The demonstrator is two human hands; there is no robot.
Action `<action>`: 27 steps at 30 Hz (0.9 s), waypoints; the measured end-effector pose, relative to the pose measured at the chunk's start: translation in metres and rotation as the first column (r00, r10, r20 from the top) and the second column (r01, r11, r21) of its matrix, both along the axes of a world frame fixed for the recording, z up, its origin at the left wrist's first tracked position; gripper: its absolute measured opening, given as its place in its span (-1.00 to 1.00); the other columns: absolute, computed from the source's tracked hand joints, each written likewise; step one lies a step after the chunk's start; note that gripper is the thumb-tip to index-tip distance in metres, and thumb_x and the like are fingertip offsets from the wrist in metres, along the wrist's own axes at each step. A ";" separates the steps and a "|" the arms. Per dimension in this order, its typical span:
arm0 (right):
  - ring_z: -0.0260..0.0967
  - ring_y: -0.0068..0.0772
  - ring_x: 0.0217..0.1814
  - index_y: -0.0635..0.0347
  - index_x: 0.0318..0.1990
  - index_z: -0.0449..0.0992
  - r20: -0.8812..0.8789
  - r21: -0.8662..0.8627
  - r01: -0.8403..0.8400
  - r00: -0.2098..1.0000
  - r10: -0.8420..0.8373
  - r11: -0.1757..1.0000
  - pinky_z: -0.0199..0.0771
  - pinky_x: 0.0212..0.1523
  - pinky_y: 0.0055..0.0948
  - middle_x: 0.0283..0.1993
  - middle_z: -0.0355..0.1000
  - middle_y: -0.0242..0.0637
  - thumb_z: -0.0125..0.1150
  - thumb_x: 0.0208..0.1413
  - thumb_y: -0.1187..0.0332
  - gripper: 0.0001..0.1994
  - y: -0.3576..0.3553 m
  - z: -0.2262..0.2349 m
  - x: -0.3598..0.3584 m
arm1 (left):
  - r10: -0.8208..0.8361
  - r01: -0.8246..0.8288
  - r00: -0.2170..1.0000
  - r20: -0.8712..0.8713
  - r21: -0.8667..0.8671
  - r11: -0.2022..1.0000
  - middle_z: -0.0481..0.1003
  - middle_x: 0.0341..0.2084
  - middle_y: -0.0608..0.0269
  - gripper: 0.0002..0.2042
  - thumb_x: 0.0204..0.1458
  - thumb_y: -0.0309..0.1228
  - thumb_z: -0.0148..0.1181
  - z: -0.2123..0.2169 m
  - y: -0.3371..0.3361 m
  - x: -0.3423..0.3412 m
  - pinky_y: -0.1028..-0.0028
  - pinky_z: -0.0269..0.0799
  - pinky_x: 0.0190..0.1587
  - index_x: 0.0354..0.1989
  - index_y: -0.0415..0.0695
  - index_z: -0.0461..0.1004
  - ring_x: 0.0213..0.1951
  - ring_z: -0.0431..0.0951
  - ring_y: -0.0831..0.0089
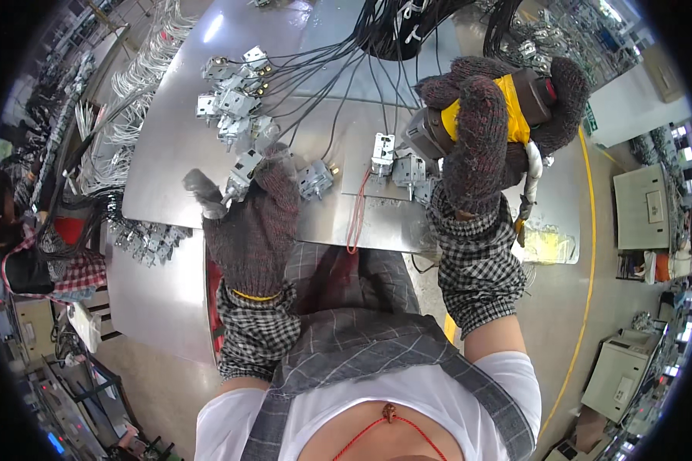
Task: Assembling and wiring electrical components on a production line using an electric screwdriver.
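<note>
My left hand [255, 230], in a dark knitted glove, has its thumb and fingers around a small silver metal housing [245, 167] near the table's front edge. Several similar silver housings [237, 104] with black wires lie in a cluster just beyond it. Another housing [315, 180] sits to the right of my left fingers. My right hand [480, 146], gloved too, is wrapped around a dark handheld power tool [519, 104] with yellow tape and a red part at one end. Left of this tool stand a white-faced housing [383, 152] and a silver one [410, 170] on a metal plate.
Black wires [346, 61] fan out from a dark bundle at the back of the metal table [169, 165]. A red cord loop [356, 223] hangs over the front edge. White wires [142, 100] and more housings [150, 244] lie at the left. A yellow floor line [590, 230] runs at the right.
</note>
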State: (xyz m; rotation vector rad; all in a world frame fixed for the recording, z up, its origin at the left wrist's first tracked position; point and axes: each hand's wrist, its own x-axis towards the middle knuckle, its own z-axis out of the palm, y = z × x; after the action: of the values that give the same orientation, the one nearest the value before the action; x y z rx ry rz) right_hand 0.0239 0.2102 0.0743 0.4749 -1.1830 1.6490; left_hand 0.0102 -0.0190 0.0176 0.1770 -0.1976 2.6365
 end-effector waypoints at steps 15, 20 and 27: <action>0.51 -0.25 -0.46 -0.03 0.30 0.02 0.020 0.073 0.140 0.990 -0.142 0.987 0.59 -0.52 -0.35 -0.27 0.47 0.00 0.24 0.13 0.46 -0.35 0.002 0.012 -0.001 | -0.010 -0.662 0.695 -0.719 -0.646 0.381 0.43 0.05 0.05 -0.23 -0.15 -0.30 0.47 0.008 0.016 -0.015 0.38 0.58 -0.16 0.25 -0.18 0.19 -0.13 0.58 0.22; 0.46 -0.31 -0.46 -0.02 0.29 0.01 -0.114 0.067 0.079 0.991 -0.071 0.995 0.50 -0.62 -0.44 -0.31 0.47 -0.09 0.21 0.16 0.41 -0.38 0.041 0.013 -0.003 | -0.550 -0.986 -0.106 -0.828 0.159 -0.050 0.56 -0.37 0.16 -0.46 -0.11 -0.13 0.41 0.000 0.042 -0.030 0.51 0.51 -0.47 -0.02 -0.21 0.44 -0.41 0.61 0.44; 0.51 -0.31 -0.43 0.29 0.21 0.08 -0.195 0.132 0.241 0.957 -0.213 0.962 0.65 -0.39 -0.33 -0.26 0.51 0.02 0.13 0.20 0.37 -0.50 0.050 0.021 -0.006 | -0.665 -0.951 0.205 -0.718 -0.307 0.039 0.55 -0.28 0.04 -0.23 -0.38 0.06 0.48 0.009 0.071 -0.054 0.34 0.52 -0.32 -0.01 -0.23 0.49 -0.35 0.61 0.25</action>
State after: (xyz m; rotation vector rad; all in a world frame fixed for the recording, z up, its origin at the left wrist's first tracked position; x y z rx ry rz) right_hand 0.0184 0.2604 0.0955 0.5510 -1.1879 1.2961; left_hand -0.0440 0.0524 0.0263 1.4330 2.4262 1.3539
